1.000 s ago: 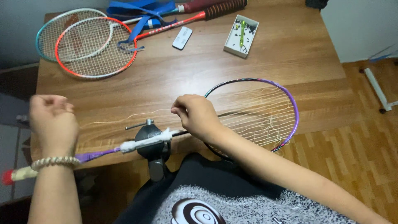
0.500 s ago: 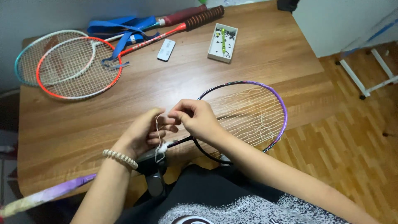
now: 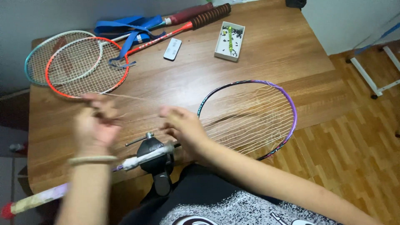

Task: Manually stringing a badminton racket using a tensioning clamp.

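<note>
Racquets are counted as three: one purple-framed racquet clamped in a black vise, thin string pinched by the blurred left hand; the right hand is curled, its grip indiscernible.

Brown wooden table with visible grain, set against a plain grey-white wall. Parquet floor in warm brown at right. White wall at top right, a white metal stand beside it. Even indoor light.

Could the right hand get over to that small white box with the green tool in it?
Probably yes: bare table lies between the right hand and the white box, though it sits far across.
</note>
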